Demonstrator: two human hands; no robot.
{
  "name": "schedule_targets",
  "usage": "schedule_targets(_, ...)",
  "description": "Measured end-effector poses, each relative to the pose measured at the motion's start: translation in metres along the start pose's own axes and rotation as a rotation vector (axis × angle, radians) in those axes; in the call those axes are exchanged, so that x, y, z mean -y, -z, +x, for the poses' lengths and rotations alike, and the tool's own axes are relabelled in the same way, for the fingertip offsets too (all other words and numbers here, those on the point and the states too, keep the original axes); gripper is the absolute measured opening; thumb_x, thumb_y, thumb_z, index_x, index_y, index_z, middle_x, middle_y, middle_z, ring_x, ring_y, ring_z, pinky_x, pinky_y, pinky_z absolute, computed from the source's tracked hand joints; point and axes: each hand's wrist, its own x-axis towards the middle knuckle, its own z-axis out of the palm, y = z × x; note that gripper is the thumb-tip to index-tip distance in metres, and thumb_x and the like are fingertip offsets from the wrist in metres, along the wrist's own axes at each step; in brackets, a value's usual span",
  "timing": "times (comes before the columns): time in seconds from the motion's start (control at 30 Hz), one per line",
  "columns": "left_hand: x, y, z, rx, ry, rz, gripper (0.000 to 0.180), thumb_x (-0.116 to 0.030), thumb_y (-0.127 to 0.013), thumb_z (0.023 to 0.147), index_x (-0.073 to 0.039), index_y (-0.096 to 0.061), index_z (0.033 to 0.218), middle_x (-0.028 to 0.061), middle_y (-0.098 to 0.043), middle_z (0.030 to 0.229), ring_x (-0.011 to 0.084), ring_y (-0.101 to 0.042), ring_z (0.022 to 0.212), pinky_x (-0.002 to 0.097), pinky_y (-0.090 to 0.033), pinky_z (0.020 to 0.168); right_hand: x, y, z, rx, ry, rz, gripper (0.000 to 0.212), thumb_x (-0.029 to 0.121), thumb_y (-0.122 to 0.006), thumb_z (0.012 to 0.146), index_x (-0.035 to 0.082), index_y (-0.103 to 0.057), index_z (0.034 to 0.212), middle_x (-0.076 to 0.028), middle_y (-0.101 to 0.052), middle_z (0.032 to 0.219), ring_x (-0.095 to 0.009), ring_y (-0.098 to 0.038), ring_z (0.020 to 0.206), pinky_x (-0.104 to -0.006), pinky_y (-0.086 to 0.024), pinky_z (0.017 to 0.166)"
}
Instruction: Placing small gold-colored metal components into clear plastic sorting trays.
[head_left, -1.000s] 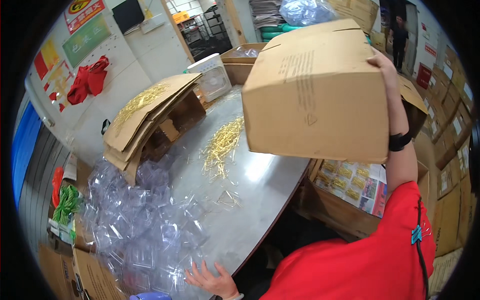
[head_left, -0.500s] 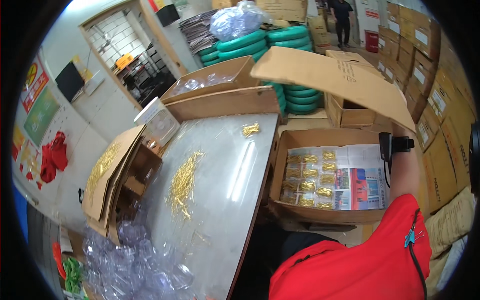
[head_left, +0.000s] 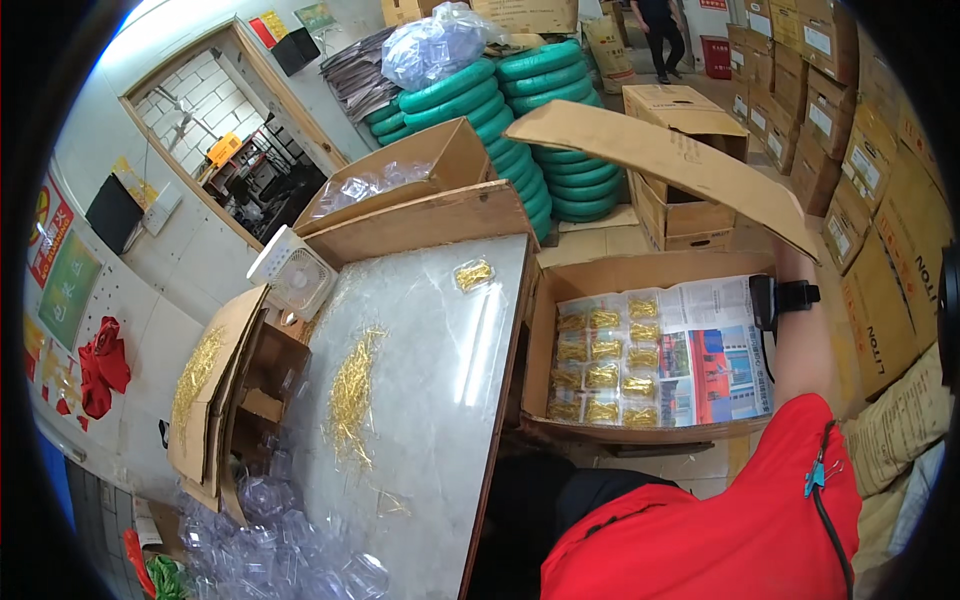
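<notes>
Ctr frame, table [head_left: 430, 400] has open room by R edge; box [head_left: 640, 433] has room R. R hand [head_left: 794, 262] mostly behind cardboard [head_left: 665, 160], grip can't tell; L hand out of view.

I look into a packing workshop which is also a store. I know it by the grey worktable [head_left: 430, 390] with loose golden pieces [head_left: 351, 400], the heap of clear plastic boxes [head_left: 270, 550], the open carton [head_left: 640, 432] with filled packs [head_left: 602, 376] in rows, the cartons [head_left: 828, 120] piled at right, and the stacked green rings [head_left: 455, 92] behind.
</notes>
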Motion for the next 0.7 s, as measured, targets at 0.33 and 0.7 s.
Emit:
schedule_targets(0.33,0.000,0.000,-0.002,0.004,0.015,0.021,0.054,-0.030,-0.074,0.085,0.003,-0.057,0.123,0.0261,-0.057,0.124,0.0521,-0.048,0.122,0.0654,-0.034,0.107,-0.042,-0.030,-0.031,-0.029,-0.023,-0.135,0.027,0.025,-0.050,0.103,0.003,-0.064,0.108,-0.006,-0.068,0.099,-0.015,-0.066,0.086,-0.0297,-0.055,0.075)
schedule_targets(0.7,0.006,-0.006,-0.013,0.025,0.049,0.007,0.062,-0.038,-0.068,0.091,0.006,-0.052,0.132,0.0263,-0.052,0.136,0.0438,-0.044,0.131,0.0579,-0.031,0.113,-0.049,-0.059,-0.013,-0.523,-0.312,-0.105,0.018,0.011,-0.049,0.095,0.000,-0.063,0.097,-0.012,-0.068,0.090,-0.025,-0.068,0.087,-0.0376,-0.059,0.079)
